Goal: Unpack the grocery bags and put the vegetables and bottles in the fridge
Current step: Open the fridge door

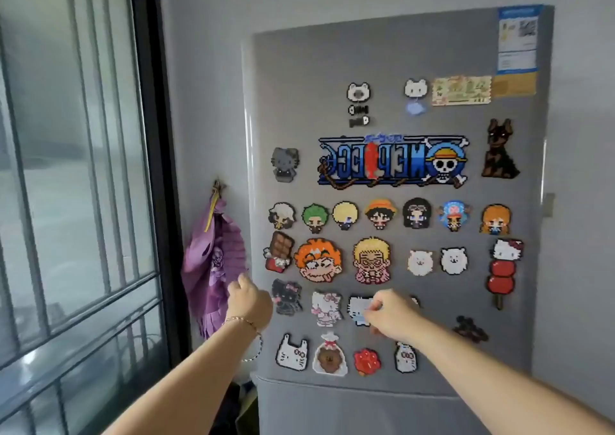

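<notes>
2 arms reach forward from the lower frame: left hand [249, 303] curled at the left edge of the shut fridge door [399, 51] centre-right, grip can't tell; right hand [391, 316] curled in front of a cat magnet [357, 304], pinch can't tell; barred window [66, 168] left, purple cloth [213, 268] hanging on the grey wall [199, 68].

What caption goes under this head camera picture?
Left hand at the edge and right hand in front of a closed fridge door covered in magnets.

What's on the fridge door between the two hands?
Head view: a black kitty magnet and a pink-white kitty magnet sit between left hand and right hand; a white-blue magnet is partly hidden by the right hand.
</notes>
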`<action>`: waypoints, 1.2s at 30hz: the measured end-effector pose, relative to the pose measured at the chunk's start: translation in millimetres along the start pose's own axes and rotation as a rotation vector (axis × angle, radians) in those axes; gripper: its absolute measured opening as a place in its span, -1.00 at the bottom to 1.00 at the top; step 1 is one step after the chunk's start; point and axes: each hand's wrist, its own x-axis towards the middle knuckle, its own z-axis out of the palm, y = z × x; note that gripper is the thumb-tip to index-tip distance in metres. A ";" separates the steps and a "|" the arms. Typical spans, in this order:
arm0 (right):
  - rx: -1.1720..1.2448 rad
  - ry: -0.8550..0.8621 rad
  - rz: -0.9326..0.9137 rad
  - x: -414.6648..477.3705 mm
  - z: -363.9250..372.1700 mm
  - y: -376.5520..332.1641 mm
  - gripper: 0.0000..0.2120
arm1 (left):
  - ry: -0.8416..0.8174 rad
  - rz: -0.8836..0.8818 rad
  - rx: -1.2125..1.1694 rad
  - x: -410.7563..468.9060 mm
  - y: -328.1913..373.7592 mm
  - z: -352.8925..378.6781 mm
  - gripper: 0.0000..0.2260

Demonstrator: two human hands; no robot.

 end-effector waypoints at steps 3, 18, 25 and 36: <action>-0.022 0.034 0.052 35.1 13.8 -4.5 -0.83 | 0.052 0.092 -0.215 52.9 -6.2 3.6 -0.61; -0.141 0.071 0.111 42.4 11.7 -11.3 -0.81 | -0.096 0.152 -0.276 114.4 -20.0 24.5 -0.80; -0.096 0.095 0.038 2.3 3.8 4.7 -0.79 | -0.034 0.084 -0.240 72.2 -15.4 6.6 -0.69; -0.058 0.173 -0.135 -132.0 -42.9 28.8 -0.82 | 0.156 0.134 -0.178 -128.1 -31.1 -36.2 -0.67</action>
